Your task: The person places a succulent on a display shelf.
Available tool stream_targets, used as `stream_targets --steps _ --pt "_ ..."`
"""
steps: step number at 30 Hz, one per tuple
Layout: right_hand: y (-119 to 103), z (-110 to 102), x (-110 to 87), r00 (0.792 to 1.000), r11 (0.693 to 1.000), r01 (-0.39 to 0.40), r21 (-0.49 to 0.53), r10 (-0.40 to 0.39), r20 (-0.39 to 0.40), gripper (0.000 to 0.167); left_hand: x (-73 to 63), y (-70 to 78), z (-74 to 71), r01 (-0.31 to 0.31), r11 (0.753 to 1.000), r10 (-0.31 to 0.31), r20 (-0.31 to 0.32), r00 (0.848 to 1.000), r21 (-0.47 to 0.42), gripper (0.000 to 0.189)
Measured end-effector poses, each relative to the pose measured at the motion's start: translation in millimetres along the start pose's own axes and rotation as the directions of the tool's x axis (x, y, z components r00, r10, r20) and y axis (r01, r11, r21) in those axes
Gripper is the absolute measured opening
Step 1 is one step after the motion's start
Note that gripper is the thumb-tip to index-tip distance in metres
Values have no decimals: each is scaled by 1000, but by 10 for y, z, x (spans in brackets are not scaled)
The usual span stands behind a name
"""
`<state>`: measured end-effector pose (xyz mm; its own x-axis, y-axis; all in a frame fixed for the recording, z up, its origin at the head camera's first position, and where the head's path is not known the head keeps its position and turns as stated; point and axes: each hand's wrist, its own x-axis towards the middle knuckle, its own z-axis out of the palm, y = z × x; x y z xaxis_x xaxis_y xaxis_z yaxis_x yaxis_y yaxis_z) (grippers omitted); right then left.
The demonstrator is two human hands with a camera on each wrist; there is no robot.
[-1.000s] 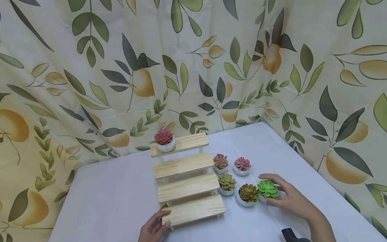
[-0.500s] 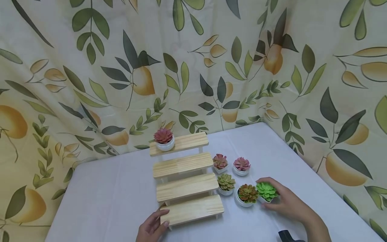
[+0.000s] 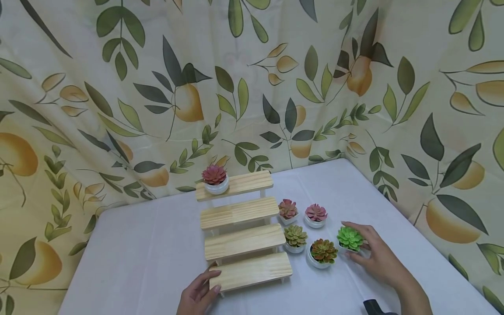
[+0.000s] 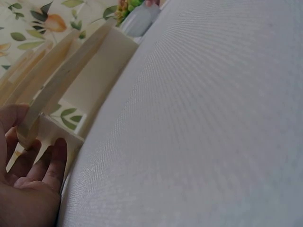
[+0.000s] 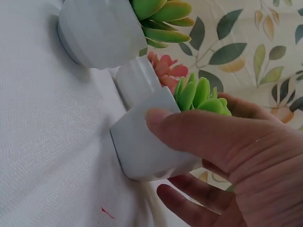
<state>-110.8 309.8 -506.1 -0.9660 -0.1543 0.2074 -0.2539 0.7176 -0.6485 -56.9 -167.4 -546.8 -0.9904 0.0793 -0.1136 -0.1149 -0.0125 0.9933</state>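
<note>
My left hand [image 3: 198, 292] holds the left end of the lowest step of a four-tier wooden display stand [image 3: 252, 271]. In the left wrist view its thumb lies over the board and the fingers [image 4: 57, 158] curl under, by the white support. On the right, my right hand [image 3: 387, 262] holds a bright green artificial succulent [image 3: 349, 238] by its white angular pot [image 5: 142, 142], thumb on one side. That pot stands at or just above the cloth; I cannot tell which. Left of it is a brown-green succulent [image 3: 323, 251] in a round white pot.
A red succulent [image 3: 214, 175] stands on the top step's left end. Between stand and right hand are an olive-green succulent [image 3: 295, 235], a dusty-red one [image 3: 288, 208] and a pink one [image 3: 316, 212]. A black object [image 3: 374, 307] lies at the front edge. Patterned curtain [image 3: 236, 87] borders the white table.
The right hand has shifted the green succulent slightly away and to the right, widening the gap to the brown-green one. The left hand stays on the stand.
</note>
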Motion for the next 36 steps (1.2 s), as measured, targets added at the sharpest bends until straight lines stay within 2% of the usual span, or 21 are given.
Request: stream_targets --steps 7,10,15,23,27,32,36 --pt "-39 -31 8 999 999 19 -38 -21 -40 73 -19 35 3 -25 1000 25 16 1000 -16 44" --pt "-60 -40 6 998 998 18 -63 -21 -52 74 -33 44 4 -58 998 58 27 998 -10 43" --pt "-89 -43 2 988 995 34 -90 -47 -144 74 -43 53 11 -74 997 75 28 997 -19 42" --pt "-159 27 34 932 992 116 43 -94 -349 85 -31 35 -7 -49 999 50 12 999 -15 43" --pt "-192 71 43 923 982 139 128 -81 -377 82 -22 18 -25 -66 998 66 22 998 0 42" --pt "-259 88 60 917 949 207 237 -104 -385 78 -3 23 -35 -61 998 60 13 998 16 42" --pt "-343 104 92 917 937 220 270 -104 -386 77 -12 19 -40 -72 997 71 12 997 37 41"
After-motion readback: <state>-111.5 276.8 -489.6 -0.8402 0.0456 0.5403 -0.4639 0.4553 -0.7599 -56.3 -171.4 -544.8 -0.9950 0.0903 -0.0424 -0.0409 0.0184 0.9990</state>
